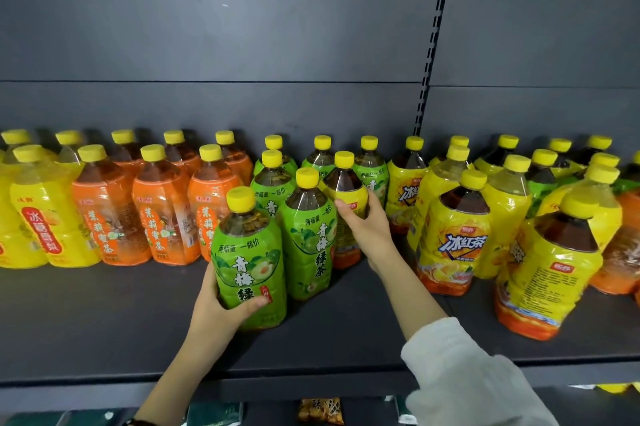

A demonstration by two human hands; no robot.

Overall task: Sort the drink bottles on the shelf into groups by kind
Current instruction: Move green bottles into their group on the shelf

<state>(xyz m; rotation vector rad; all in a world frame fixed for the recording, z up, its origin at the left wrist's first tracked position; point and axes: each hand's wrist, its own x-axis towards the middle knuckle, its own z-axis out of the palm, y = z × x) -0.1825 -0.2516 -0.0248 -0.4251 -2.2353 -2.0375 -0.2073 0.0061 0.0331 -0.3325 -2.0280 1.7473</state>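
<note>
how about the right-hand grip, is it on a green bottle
No, the right-hand grip is round a yellow bottle among the green ones.

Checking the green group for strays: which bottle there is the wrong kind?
The yellow-labelled bottle gripped by the right hand: it stands among the green-labelled bottles, but its label is yellow over orange.

glossy plastic bottles (251, 259), matt metal shelf (104, 314)
</note>
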